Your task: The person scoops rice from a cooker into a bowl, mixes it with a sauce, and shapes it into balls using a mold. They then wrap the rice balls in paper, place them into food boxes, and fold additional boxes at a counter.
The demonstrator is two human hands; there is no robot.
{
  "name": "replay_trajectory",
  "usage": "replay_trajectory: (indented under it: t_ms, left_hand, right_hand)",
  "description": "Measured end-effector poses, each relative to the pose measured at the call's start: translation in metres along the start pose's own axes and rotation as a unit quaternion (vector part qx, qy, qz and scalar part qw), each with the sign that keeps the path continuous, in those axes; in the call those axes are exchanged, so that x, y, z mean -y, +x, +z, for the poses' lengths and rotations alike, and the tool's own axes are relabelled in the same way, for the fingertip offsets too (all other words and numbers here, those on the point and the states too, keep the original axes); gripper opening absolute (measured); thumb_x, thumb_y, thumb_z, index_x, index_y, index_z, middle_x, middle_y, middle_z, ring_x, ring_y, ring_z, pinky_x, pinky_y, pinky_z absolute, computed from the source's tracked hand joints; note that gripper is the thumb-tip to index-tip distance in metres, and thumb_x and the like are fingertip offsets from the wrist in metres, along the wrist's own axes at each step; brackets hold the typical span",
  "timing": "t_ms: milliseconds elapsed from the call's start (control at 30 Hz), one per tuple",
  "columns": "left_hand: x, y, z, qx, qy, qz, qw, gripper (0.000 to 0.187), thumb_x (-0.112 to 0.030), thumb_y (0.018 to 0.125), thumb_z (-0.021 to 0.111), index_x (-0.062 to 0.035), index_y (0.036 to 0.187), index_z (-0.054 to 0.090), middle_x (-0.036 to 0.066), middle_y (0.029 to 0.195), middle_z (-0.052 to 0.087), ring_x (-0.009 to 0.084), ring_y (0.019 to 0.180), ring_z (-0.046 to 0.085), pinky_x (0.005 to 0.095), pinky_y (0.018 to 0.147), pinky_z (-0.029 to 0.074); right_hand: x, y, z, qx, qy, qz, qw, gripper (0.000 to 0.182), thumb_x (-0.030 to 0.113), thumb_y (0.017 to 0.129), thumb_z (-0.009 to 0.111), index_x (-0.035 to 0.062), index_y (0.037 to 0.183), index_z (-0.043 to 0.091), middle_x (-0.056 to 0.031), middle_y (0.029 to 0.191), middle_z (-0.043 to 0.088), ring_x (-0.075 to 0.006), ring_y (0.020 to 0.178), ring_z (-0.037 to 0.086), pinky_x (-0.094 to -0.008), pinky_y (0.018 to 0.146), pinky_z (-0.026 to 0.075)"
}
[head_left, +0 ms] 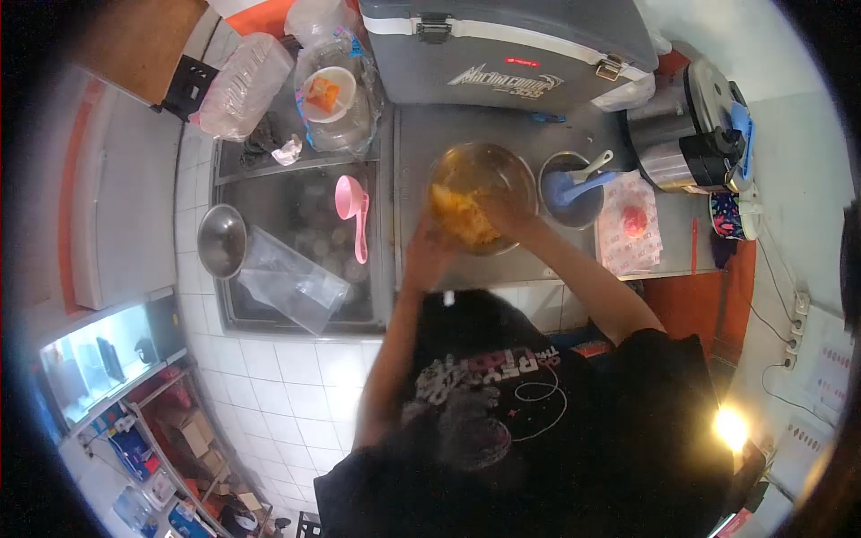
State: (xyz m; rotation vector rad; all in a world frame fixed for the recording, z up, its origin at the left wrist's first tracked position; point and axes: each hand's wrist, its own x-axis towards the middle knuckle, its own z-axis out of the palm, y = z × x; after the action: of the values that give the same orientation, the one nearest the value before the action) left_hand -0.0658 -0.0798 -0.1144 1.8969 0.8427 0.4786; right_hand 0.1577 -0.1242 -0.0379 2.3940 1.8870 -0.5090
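A round metal bowl (514,169) on the worktop holds a yellow-orange food mix (468,221), whose exact kind I cannot make out. At the bowl's left rim, my left hand (434,251) appears to grip the edge; its fingers are partly blurred. My right hand (509,215) reaches over the right side into the bowl and touches the mix, with its fingertips hidden in the food. Just right of the bowl stands a smaller metal pot (558,166) with a blue-ended utensil (578,187) and a pale-handled one (596,164) in it.
A grey cooler box (502,54) stands behind the bowl. Printed paper sheets (628,242) and a steel cooker (682,125) are at the right. To the left lie a pink scoop (352,197), a clear plastic bag (296,282), a small metal bowl (221,240) and a white cup (328,94).
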Motion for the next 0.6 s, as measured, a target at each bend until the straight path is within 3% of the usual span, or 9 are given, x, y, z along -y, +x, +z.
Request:
replay_trajectory:
  t_ms: [33,67,133,167,233,333,467,533,600]
  left_hand:
    - [-0.005,0.002,-0.003,0.027,-0.014,-0.004,1.000,0.061,-0.020,0.090,0.059,-0.0104,0.143,0.031,0.014,0.103,0.060,0.0233,0.082,0.066,0.0364,0.075,0.058]
    - [-0.008,0.005,-0.004,0.051,-0.029,-0.007,0.998,0.068,-0.012,0.095,0.056,-0.0134,0.151,0.016,0.010,0.095,0.058,0.0186,0.084,0.065,0.0349,0.074,0.061]
    - [0.007,0.000,0.003,0.027,-0.016,0.024,0.999,0.069,-0.013,0.095,0.056,-0.0134,0.151,0.016,0.011,0.096,0.058,0.0191,0.085,0.065,0.0347,0.074,0.061]
    - [0.012,-0.002,0.007,0.006,0.000,0.056,0.998,0.069,-0.013,0.095,0.057,-0.0134,0.151,0.016,0.012,0.096,0.058,0.0196,0.086,0.065,0.0345,0.074,0.061]
    - [0.009,0.000,0.007,0.004,-0.005,0.068,0.998,0.069,-0.013,0.095,0.057,-0.0137,0.151,0.016,0.012,0.096,0.058,0.0201,0.088,0.065,0.0345,0.074,0.061]
    - [-0.005,0.002,-0.002,0.027,0.010,0.077,0.997,0.069,-0.014,0.095,0.056,-0.0150,0.151,0.015,0.012,0.096,0.057,0.0208,0.090,0.064,0.0345,0.075,0.061]
    - [0.039,-0.003,0.021,0.033,-0.009,0.062,0.997,0.070,-0.016,0.096,0.056,-0.0178,0.151,0.013,0.011,0.100,0.053,0.0207,0.091,0.063,0.0360,0.076,0.060]
    - [0.045,-0.005,0.022,0.049,-0.023,0.053,0.997,0.071,-0.019,0.095,0.056,-0.0182,0.152,0.012,0.011,0.102,0.053,0.0212,0.091,0.063,0.0369,0.077,0.060]
    - [0.043,0.002,0.018,0.059,-0.034,0.047,0.997,0.073,-0.021,0.095,0.057,-0.0185,0.152,0.011,0.011,0.103,0.052,0.0216,0.091,0.063,0.0379,0.077,0.060]
  right_hand:
    - [0.025,-0.022,-0.026,0.102,0.032,0.002,0.994,0.032,0.012,0.087,0.051,-0.0015,0.115,0.058,-0.0314,0.119,0.053,-0.0439,0.099,0.060,-0.0493,0.086,0.050]
    - [0.032,-0.041,-0.010,0.103,0.029,0.001,0.994,0.032,0.012,0.087,0.051,-0.0015,0.115,0.058,-0.0314,0.119,0.053,-0.0439,0.099,0.060,-0.0493,0.086,0.050]
    - [0.034,-0.071,0.029,-0.006,-0.001,0.001,1.000,0.028,0.013,0.087,0.052,0.0012,0.111,0.060,-0.0243,0.100,0.063,-0.0371,0.093,0.064,-0.0465,0.075,0.054]
    - [0.031,-0.071,0.028,-0.003,-0.004,-0.001,1.000,0.028,0.013,0.087,0.052,0.0012,0.111,0.060,-0.0243,0.100,0.063,-0.0371,0.093,0.064,-0.0465,0.075,0.054]
    - [0.031,-0.070,0.015,0.095,0.027,-0.009,0.995,0.027,0.010,0.085,0.052,-0.0012,0.108,0.060,-0.0241,0.098,0.063,-0.0361,0.093,0.065,-0.0471,0.076,0.054]
    - [0.040,-0.074,-0.056,0.056,0.065,0.049,0.995,0.028,0.013,0.088,0.046,0.0019,0.110,0.060,-0.0253,0.102,0.062,-0.0411,0.095,0.061,-0.0482,0.081,0.050]
    - [0.038,-0.084,-0.030,0.099,0.061,0.073,0.990,0.026,0.012,0.087,0.046,0.0026,0.106,0.061,-0.0233,0.100,0.064,-0.0389,0.093,0.062,-0.0478,0.080,0.050]
    - [0.042,-0.076,0.001,0.145,0.049,0.019,0.988,0.023,0.012,0.084,0.049,0.0039,0.101,0.063,-0.0226,0.092,0.065,-0.0383,0.089,0.063,-0.0490,0.077,0.050]
    - [0.039,-0.080,-0.015,0.098,0.050,0.049,0.993,0.022,0.012,0.084,0.050,0.0034,0.099,0.063,-0.0225,0.088,0.065,-0.0380,0.087,0.063,-0.0494,0.075,0.050]
